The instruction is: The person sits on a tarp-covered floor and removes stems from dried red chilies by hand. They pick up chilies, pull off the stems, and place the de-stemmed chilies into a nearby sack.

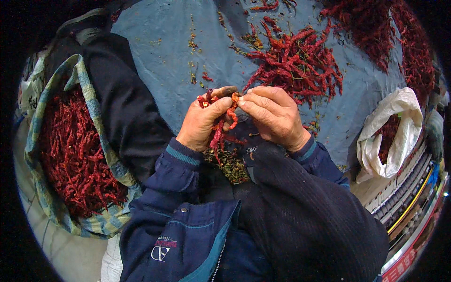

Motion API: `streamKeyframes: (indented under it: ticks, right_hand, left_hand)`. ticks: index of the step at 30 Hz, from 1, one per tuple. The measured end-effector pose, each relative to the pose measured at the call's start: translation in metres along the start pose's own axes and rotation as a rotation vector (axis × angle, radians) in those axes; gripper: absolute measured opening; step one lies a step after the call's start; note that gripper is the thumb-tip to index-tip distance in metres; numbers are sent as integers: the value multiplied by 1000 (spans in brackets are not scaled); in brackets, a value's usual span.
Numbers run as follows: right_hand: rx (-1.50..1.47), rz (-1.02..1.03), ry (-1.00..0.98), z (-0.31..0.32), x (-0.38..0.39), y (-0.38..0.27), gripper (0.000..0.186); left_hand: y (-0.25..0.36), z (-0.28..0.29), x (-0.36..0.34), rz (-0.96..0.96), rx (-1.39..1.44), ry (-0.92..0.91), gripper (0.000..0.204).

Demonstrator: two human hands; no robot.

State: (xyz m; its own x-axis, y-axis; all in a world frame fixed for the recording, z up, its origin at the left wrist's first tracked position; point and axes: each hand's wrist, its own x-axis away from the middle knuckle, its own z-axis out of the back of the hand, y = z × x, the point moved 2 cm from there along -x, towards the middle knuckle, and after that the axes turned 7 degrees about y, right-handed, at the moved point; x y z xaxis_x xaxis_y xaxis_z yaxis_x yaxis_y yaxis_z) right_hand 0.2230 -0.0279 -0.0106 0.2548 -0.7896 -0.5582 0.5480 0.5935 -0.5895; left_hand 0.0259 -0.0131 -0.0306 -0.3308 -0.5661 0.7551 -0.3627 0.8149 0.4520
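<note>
My left hand is closed round several dried red chili peppers, some of them dangling below the fingers. One orange-red chili pepper stands out between thumb and fingers. At its upper end, the thumb and fingertips of my right hand pinch together, meeting the left fingertips. Whether the right fingers grip the stem or the pod tip is hidden. Beyond my hands, a loose pile of dried red chilies lies on a blue sheet. Under my hands, between my legs, is a heap of greenish-brown stems.
On the left stands a checked cloth sack filled with red chilies. A white woven sack, its mouth rolled back, holds more at the right. Larger chili heaps lie at the far right. Seeds and bits of stem are scattered over the sheet.
</note>
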Motion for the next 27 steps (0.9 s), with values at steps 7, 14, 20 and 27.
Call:
streamKeyframes:
  ticks: [7, 14, 20, 27]
  right_hand:
    - [-196, -293, 66, -13, 7, -3, 29]
    - [-379, -611, 90, -13, 13, -2, 16]
    - [-1089, -1204, -133, -19, 8, -1, 29]
    - [-848, -1158, -22, -16, 11, -3, 9]
  left_hand:
    - [-2, -4, 5, -116, -92, 79, 31]
    - [-1, -1, 5, -281, -212, 71, 27]
    - [0, -1, 9, -201, -137, -86, 19]
    - [4, -4, 11, -148, -303, -15, 15]
